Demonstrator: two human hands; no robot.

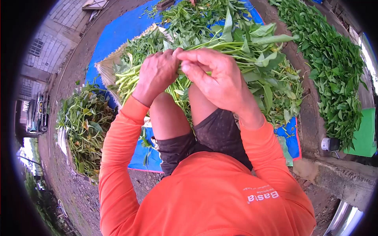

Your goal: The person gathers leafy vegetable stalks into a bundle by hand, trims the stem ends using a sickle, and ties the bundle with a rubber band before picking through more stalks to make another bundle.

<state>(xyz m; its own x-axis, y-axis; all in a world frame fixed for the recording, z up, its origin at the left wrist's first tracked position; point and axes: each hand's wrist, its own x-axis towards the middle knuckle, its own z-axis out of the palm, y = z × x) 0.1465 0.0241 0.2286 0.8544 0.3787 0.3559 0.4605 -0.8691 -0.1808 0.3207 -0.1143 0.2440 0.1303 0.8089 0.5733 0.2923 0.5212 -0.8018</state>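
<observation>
Blue tarp (114, 33) on dirt ground (65, 84), heaps of leafy green stems (189, 17)

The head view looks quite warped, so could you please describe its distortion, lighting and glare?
Head view: strong fisheye bending with dark corners, the block wall tilted at left; soft light, no hard-edged shadow on the blue tarp; washed-out white patches near both side edges; left hand and right hand fairly clear, the distant vehicle less detailed.

Flat blue tarp (118, 31), centre
Rounded green leafy heap (88, 129), left; long green leafy heap (332, 74), upper right.
</observation>
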